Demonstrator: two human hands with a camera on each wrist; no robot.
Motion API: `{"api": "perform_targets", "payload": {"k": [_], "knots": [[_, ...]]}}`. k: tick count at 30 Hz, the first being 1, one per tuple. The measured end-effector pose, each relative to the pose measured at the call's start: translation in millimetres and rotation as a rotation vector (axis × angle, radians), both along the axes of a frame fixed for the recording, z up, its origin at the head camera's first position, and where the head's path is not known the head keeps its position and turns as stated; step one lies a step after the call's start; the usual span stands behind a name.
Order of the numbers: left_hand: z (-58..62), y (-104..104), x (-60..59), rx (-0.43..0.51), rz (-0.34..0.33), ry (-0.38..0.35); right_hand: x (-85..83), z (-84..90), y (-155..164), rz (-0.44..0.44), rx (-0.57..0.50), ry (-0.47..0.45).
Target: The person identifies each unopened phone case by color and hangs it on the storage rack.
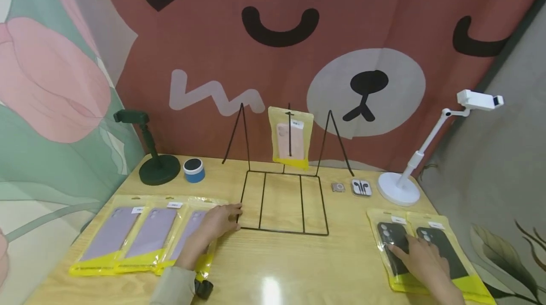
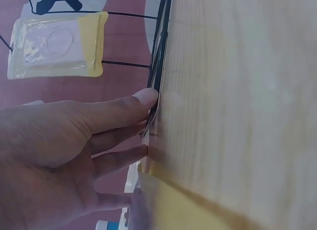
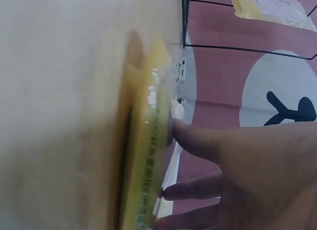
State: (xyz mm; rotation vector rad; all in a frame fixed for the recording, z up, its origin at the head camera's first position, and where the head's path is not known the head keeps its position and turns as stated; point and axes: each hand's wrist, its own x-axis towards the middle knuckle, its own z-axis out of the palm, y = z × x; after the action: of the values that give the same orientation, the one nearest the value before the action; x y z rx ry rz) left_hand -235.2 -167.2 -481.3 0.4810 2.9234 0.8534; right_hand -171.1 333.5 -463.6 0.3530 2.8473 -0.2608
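A black wire display rack (image 1: 283, 233) stands mid-table, with a pink phone case in a yellow-edged pouch (image 1: 291, 141) hanging on its middle hook. My left hand (image 1: 217, 222) touches the rack's front left corner, thumb and fingertips at the wire (image 2: 157, 66). Beside that hand lie overlapping pouches of purple phone cases (image 1: 151, 231), the nearest partly hidden under the forearm. On the right, my right hand (image 1: 426, 260) rests on two pouches of black phone cases (image 1: 392, 236). Its thumb and fingers are spread over the left one, whose yellow edge (image 3: 148, 155) shows in the right wrist view.
A dark green stand (image 1: 159, 168) and a blue-and-white jar (image 1: 194, 170) are at the back left. Behind the right pouches are a small silver gadget (image 1: 338, 187), boxed earphones (image 1: 361, 187) and a white stand (image 1: 398, 188). A bear-print curtain (image 1: 213, 54) backs the table.
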Motion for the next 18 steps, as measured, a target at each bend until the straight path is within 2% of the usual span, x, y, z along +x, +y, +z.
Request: {"api": "perform_targets", "payload": {"k": [3, 9, 13, 18], "knots": [[-0.5, 0.4, 1.0, 0.002, 0.007, 0.010, 5.1, -2.8, 0.3, -0.005, 0.002, 0.012], [1.1, -2.5, -0.5, -0.003, 0.025, -0.030, 2.6, -3.5, -6.7, 0.065, 0.008, 0.058], [1.6, -2.7, 0.8, 0.007, 0.042, -0.029, 0.1, -3.9, -11.7, 0.089, -0.066, 0.129], [1.9, -2.4, 0.8, 0.010, 0.040, -0.027, -4.7, -6.3, -11.2, 0.081, -0.183, 0.170]]}}
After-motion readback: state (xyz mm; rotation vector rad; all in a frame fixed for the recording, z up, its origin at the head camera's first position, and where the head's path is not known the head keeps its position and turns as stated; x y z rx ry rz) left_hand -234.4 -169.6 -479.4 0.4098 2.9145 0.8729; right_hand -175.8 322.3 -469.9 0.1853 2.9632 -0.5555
